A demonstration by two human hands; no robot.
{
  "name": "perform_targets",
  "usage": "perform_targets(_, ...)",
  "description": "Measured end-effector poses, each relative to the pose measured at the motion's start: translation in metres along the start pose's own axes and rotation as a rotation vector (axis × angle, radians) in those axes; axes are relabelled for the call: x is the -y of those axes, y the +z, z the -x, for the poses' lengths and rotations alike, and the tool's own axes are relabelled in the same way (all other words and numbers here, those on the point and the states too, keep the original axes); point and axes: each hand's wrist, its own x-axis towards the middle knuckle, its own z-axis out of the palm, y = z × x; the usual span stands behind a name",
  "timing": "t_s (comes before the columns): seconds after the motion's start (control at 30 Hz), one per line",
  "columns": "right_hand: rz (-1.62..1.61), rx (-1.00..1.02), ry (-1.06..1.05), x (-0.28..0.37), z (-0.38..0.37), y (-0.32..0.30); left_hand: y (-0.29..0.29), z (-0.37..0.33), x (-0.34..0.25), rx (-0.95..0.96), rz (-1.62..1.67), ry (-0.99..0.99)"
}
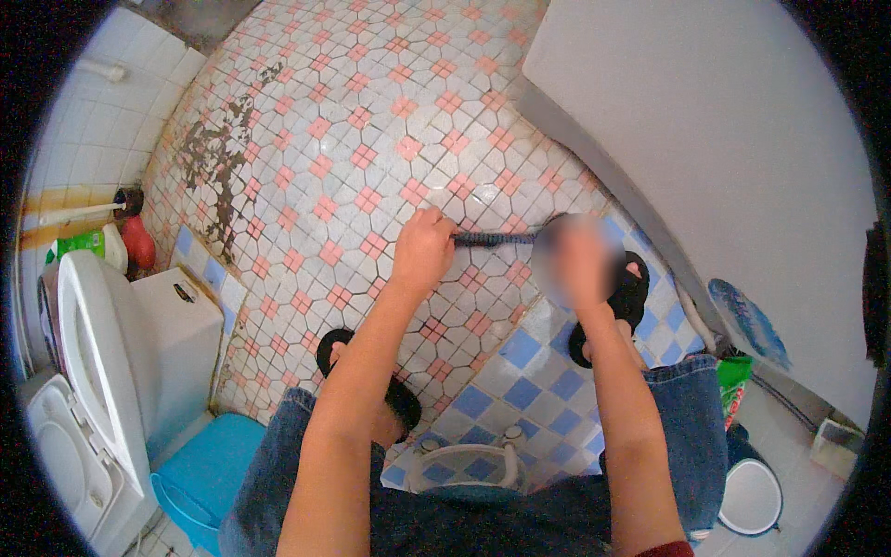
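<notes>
A dark, narrow, ribbed strip point(497, 239) stretches nearly straight between my two hands, above the tiled floor. My left hand point(427, 243) is closed around its left end, knuckles facing away from me. The strip's right end runs to my right hand point(582, 265), which is smeared, so its fingers do not show. Something dark point(554, 227) shows at the upper left edge of that smear; its kind cannot be made out.
Black sandals point(401, 408) are on my feet. A white toilet point(139, 357) and a blue bin point(213, 469) stand at left. A grey panel point(705, 167) slants along the right, with a white bucket point(750, 497) nearer. Pink-and-white tiled floor point(371, 121) spreads ahead.
</notes>
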Motion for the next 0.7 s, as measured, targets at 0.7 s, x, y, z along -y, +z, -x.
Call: perform_targets(0.7,-0.057,0.288,0.132,0.056,0.038,0.086,0.101,0.032,0.002,0.310,-0.249,-0.026)
